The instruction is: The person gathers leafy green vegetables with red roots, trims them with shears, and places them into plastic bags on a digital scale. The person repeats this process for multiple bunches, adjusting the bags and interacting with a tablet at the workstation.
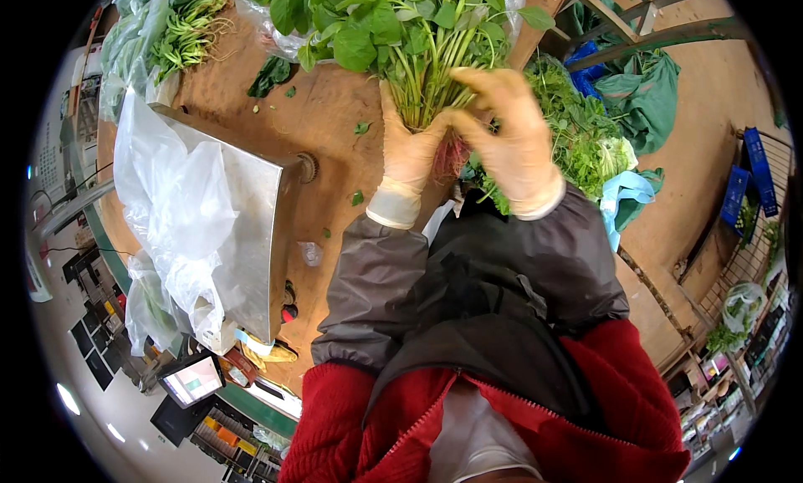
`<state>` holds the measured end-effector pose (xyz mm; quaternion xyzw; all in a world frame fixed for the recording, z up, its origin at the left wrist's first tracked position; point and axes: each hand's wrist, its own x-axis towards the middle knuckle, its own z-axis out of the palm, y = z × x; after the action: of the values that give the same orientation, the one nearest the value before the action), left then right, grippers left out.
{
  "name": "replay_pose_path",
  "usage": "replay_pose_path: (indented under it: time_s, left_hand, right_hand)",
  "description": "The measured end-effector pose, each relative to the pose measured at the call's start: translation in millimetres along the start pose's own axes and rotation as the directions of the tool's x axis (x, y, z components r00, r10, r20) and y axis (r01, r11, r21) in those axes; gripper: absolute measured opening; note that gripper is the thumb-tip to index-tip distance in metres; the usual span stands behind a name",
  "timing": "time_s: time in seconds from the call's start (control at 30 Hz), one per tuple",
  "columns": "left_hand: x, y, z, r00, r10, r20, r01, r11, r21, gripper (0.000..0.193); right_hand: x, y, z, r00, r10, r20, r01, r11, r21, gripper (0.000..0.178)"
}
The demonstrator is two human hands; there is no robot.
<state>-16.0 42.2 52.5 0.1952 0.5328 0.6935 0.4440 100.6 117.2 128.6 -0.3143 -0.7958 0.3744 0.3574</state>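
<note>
A bunch of leafy greens (418, 73) with broad green leaves and pale green stems lies at the top middle, its leaves pointing away from me. Thin reddish roots (452, 157) hang from its near end. My left hand (405, 153), in a pale cream glove, is closed around the lower stems, thumb across the front. My right hand (517, 136), gloved alike and slightly blurred, is at the right side of the same stems. Its fingers are spread and bent, with the thumb close to my left thumb. Nothing shows clearly between its fingers.
A metal-topped scale (251, 178) carrying white plastic bags (180, 199) stands left on the wooden table (335, 148). More greens (188, 35) are at the far left. Frilly greens (577, 132) and a green cloth (648, 94) lie right. Blue crates (747, 178) stand farther right.
</note>
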Motion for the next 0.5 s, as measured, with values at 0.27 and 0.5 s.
replay_pose_path:
  time_s: [0.27,0.5]
  left_hand:
    - [-5.2,8.7,4.8,0.999,0.012,-0.034,-0.01,0.998,0.061,0.086]
    - [-5.3,19.1,10.4,1.0,0.009,0.002,-0.009,0.999,0.036,0.09]
  right_hand:
    - [16.4,11.9,-1.5,0.959,-0.058,-0.278,0.056,0.998,-0.018,0.008]
    - [0.5,-6.2,10.9,0.915,0.383,0.124,-0.401,0.897,0.188,0.027]
